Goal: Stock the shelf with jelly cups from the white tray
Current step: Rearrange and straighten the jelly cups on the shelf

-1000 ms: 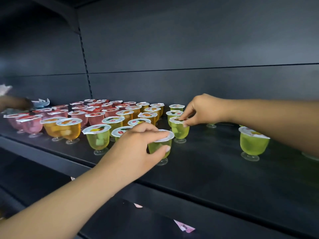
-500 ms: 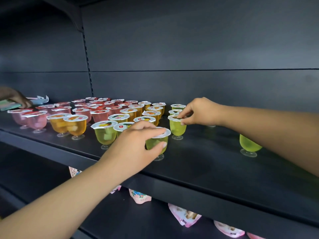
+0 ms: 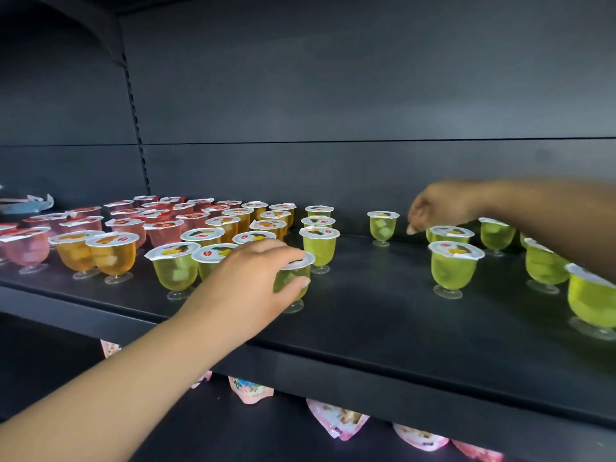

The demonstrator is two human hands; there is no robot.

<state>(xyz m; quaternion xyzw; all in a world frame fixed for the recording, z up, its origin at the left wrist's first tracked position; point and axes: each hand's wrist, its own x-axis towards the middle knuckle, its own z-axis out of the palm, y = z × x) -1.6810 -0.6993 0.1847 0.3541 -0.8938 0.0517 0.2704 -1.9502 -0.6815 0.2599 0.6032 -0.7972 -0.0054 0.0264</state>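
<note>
The left hand [image 3: 246,278] has its grip wrapped round a small footed green jelly cup with a white foil lid [image 3: 293,281], foot on the black metal shelf [image 3: 366,311]. Best slide it flush beside the green row [image 3: 318,245]. The right hand [image 3: 433,208], fingers loosely curled, holds nothing above loose green cups [image 3: 453,265]

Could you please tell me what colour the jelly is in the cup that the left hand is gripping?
Green, in the head view: the left hand grips the cup.
</note>
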